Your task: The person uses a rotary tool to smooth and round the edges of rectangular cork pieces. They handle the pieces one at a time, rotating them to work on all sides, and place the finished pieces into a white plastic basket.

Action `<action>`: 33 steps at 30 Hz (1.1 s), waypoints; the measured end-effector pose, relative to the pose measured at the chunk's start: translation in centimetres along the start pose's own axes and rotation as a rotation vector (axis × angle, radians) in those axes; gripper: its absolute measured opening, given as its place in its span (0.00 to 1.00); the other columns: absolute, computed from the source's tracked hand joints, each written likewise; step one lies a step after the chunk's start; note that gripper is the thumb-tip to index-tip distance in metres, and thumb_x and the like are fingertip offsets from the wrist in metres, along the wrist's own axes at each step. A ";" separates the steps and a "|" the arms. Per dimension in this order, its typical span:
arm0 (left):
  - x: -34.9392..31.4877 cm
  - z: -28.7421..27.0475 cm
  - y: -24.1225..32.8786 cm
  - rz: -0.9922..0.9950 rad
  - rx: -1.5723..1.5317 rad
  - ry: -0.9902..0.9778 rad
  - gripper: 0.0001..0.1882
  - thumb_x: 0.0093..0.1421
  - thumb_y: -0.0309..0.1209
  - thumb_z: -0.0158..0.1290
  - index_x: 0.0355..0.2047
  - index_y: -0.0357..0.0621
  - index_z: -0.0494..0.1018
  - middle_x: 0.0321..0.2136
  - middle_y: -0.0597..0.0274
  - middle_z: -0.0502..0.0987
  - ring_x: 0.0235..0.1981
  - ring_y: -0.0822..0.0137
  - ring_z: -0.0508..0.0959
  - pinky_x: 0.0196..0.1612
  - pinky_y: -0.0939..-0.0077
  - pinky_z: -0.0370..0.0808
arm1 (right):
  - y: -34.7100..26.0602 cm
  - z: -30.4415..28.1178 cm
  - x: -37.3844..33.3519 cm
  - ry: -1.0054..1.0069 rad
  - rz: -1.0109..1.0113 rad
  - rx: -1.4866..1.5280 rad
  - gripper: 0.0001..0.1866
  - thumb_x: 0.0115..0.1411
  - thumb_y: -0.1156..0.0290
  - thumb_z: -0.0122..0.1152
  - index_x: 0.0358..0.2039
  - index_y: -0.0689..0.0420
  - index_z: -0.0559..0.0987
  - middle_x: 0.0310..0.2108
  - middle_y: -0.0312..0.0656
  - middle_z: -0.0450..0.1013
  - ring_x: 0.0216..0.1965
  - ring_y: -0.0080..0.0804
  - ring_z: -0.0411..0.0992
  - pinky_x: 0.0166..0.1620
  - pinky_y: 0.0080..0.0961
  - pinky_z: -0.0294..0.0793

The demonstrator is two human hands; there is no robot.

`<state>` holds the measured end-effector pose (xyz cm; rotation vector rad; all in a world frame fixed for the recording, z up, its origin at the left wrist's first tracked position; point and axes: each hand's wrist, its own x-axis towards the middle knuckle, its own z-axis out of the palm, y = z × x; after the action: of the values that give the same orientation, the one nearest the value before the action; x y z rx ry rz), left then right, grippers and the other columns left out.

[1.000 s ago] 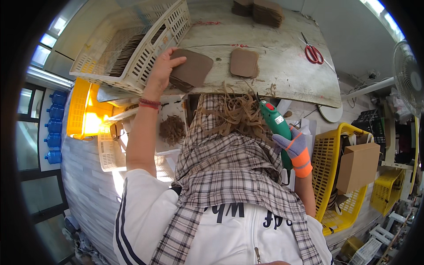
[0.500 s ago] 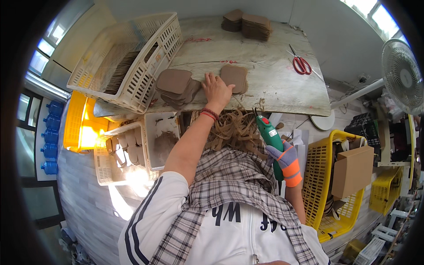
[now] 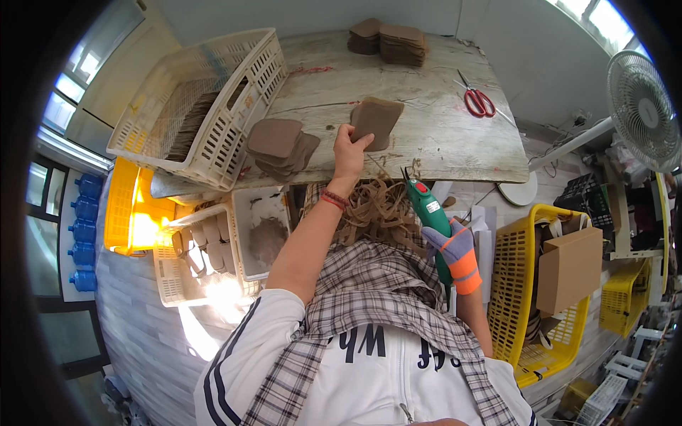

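Observation:
My bare left hand pinches the near-left corner of brown, rounded-corner fabric pieces, its thumb on top. They look tilted; I cannot tell how many are in the grip. Just left of that hand lies a fanned pile of similar brown pieces. My right hand, in a grey and orange glove, is wrapped round green electric scissors with a red button. Their dark blades point up toward the table's near edge. Brown trimmed strips heap in my lap between the arms.
Red-handled scissors lie at the right of the worn table. Two stacks of brown pieces stand at its back. A white crate occupies the left side. A yellow basket and a fan are to the right.
My left hand, flat on the table between the piles before, has closed on the right-hand brown pieces and tilted them. The green electric scissors stay in my right hand, nearly unmoved.

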<state>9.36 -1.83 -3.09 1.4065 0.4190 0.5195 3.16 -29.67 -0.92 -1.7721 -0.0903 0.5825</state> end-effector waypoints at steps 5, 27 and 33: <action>-2.9 1.8 2.9 -0.109 -0.732 -0.061 0.11 0.58 0.20 0.52 0.42 0.39 0.68 0.42 0.60 0.74 0.44 0.65 0.74 0.50 0.69 0.72 | -2.7 0.8 -0.4 0.051 -0.030 0.117 0.21 0.50 0.65 0.70 0.39 0.63 0.74 0.23 0.35 0.73 0.20 0.16 0.68 0.23 0.16 0.67; -7.1 3.9 2.8 -0.294 -0.960 -0.201 0.16 0.59 0.19 0.49 0.48 0.42 0.67 0.47 0.59 0.73 0.47 0.61 0.74 0.53 0.64 0.72 | -6.7 0.9 -1.6 0.085 -0.047 0.111 0.19 0.50 0.66 0.69 0.37 0.63 0.74 0.20 0.36 0.72 0.17 0.18 0.69 0.20 0.15 0.67; -8.4 3.7 1.4 -0.304 -0.855 -0.277 0.16 0.59 0.18 0.48 0.49 0.42 0.67 0.45 0.59 0.74 0.46 0.63 0.75 0.50 0.66 0.74 | -7.5 0.3 -1.5 0.131 -0.075 0.166 0.18 0.50 0.66 0.69 0.37 0.63 0.73 0.20 0.36 0.72 0.17 0.18 0.69 0.20 0.15 0.67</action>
<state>4.47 -9.56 -1.45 0.5585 0.1411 0.1981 3.53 -27.78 6.43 -1.6339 -0.0170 0.4074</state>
